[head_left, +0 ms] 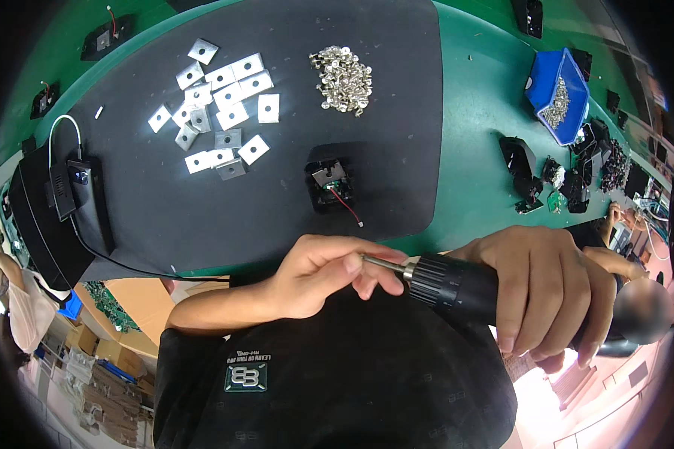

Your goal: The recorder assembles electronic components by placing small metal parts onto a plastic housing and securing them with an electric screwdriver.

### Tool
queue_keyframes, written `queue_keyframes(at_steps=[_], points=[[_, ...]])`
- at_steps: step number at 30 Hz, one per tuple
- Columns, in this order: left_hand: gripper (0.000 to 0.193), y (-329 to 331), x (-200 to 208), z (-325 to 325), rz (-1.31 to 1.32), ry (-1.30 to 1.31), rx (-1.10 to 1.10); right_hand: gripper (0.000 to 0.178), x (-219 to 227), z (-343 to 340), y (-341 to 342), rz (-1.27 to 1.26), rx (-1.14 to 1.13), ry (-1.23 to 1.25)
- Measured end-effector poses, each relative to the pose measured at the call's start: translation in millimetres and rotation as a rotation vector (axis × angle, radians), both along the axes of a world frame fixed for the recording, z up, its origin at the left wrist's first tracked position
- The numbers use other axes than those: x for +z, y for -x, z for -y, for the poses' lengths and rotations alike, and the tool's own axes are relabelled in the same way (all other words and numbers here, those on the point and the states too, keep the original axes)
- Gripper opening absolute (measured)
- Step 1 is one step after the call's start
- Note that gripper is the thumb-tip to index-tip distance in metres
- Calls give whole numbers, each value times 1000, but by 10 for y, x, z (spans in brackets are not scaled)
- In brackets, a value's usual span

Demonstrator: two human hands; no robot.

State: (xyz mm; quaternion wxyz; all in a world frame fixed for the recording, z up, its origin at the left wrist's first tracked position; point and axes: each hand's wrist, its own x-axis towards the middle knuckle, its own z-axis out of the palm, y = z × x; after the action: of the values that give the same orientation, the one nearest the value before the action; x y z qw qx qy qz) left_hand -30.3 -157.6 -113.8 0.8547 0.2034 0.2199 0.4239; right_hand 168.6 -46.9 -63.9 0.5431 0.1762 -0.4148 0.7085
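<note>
My right hand (550,288) is wrapped round a black electric screwdriver (453,286), held level with its bit toward the left. At the tip of the metal bit (385,263), my left hand (325,273) is closed in a pinch; whatever small thing is between thumb and finger is hidden. Just beyond my hands, on the dark mat (262,217), sits a black plastic housing (329,183) with a metal plate, a bit of green board and a red lead ending in a white plug. Farther off lies a heap of screws (343,78), left of it several square metal plates with holes (232,93).
A blue bin (560,97) of small metal parts stands at the far right, with black plastic parts (522,168) nearer me. On the left a black device (90,194) trails a cable. An open cardboard box (131,307) holds green boards. Other people work at both sides.
</note>
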Motion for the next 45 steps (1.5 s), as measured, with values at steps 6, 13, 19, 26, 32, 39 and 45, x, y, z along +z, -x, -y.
queue_keyframes(at_steps=[6,13,19,26,32,39,45], points=[[51,454,-243,-250,-1035,-1188,316,37,-60,221,29,119,-454,162],[80,372,-210,-446,-1502,-1113,125,37,-245,303,203,278,-507,136],[75,323,-213,-508,-1470,-1109,117,38,-316,362,296,356,-608,177],[71,282,-145,-576,-1474,-1067,65,31,-227,334,300,467,-584,258],[71,312,-135,-662,-1457,-1070,38,37,-264,233,315,475,-603,150],[71,444,-56,-690,-1328,-982,-96,33,-227,154,488,444,-535,15],[69,427,-170,-524,-1359,-1091,165,28,-338,338,457,478,-616,116]])
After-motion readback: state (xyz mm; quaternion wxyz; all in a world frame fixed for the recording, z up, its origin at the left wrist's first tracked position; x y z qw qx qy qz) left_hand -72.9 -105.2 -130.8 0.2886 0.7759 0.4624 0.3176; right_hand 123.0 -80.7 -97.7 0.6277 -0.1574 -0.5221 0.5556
